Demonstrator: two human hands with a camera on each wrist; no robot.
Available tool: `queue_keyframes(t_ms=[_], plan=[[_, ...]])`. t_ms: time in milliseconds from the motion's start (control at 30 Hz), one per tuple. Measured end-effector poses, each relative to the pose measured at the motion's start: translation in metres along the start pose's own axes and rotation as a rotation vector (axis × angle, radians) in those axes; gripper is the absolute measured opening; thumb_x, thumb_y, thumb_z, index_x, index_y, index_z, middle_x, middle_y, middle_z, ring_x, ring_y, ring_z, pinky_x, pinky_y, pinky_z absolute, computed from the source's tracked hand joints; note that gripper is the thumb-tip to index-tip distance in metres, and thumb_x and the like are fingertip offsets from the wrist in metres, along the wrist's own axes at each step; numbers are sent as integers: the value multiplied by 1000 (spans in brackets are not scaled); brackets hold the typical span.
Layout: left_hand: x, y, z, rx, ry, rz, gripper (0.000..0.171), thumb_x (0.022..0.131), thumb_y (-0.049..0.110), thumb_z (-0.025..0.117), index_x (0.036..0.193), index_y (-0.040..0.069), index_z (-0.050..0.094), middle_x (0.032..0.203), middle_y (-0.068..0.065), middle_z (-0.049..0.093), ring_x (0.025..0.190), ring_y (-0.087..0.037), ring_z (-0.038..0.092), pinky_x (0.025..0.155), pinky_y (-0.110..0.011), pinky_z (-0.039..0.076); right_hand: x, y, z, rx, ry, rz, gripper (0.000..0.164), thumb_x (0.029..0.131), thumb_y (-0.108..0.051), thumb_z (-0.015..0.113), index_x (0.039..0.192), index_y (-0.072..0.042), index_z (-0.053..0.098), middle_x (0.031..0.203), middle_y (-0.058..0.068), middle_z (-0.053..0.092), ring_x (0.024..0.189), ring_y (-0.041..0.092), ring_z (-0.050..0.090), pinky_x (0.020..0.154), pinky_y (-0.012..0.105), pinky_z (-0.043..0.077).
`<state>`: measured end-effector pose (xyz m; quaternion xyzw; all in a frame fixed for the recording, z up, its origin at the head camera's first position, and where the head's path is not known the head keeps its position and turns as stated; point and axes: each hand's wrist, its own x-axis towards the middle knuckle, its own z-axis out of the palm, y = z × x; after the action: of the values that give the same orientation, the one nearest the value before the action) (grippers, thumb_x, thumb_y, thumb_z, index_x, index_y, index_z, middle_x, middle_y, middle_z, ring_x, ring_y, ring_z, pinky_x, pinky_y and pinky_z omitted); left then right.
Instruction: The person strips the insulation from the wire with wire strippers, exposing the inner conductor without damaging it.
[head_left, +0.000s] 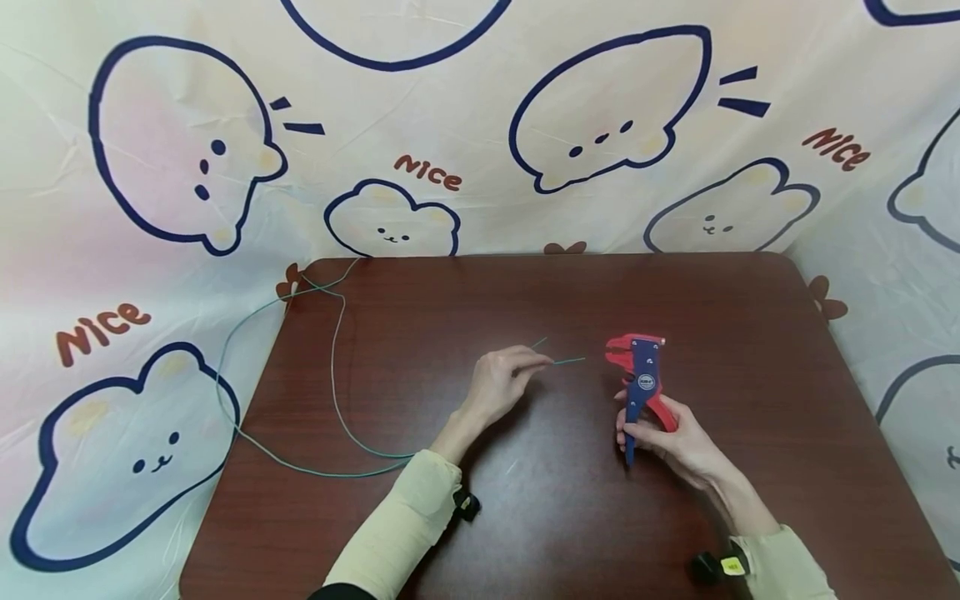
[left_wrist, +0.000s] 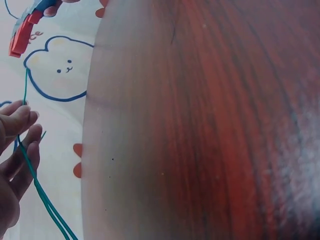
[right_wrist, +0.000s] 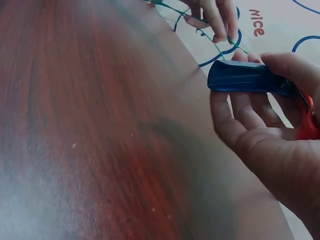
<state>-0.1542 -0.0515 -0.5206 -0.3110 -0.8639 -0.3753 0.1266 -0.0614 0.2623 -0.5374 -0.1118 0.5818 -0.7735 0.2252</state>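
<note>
Between thumb and fingertips, my left hand pinches a thin green wire whose end sticks out to the right. A second green end shows just behind the fingers. In the left wrist view two strands of the wire run down together from the left hand. My right hand grips a wire stripper with blue and red parts, by its handles. The stripper's red jaws point up and left, a short gap from the wire end. From the right wrist, its blue handle lies across the curled fingers.
The green wire loops over the left part of the brown table and past its left edge. A cloth with cartoon drawings hangs behind and beside the table. Small dark wrist cameras sit at both cuffs.
</note>
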Motion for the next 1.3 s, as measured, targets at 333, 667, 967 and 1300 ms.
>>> queue_keyframes(t_ms=[333,667,967,1300], plan=[[3,2,-1,-24,26,-3,12,99,12,81,107,14,89,103,-3,87,91,-18,84,81,-37,66,3,4,1,49,-63,29,38,112,7,51,147,-9,55,112,2,77,100,16,80,96,38,67],[4,4,-2,-32,37,0,11,98,11,82,105,14,89,101,-2,87,91,-16,83,81,-35,65,7,9,5,51,-98,31,36,112,5,52,148,8,47,111,3,77,98,17,78,94,38,67],[3,7,-3,-42,25,1,10,99,12,81,105,14,89,103,-1,87,94,-16,83,82,-36,65,8,9,9,8,-97,43,34,113,2,54,145,12,46,109,5,76,96,17,78,92,39,68],[2,6,-1,-29,26,15,9,98,13,81,103,15,89,102,0,87,94,-14,84,81,-35,65,10,9,15,-29,-53,62,27,113,0,55,136,13,51,103,5,76,91,17,78,88,38,69]])
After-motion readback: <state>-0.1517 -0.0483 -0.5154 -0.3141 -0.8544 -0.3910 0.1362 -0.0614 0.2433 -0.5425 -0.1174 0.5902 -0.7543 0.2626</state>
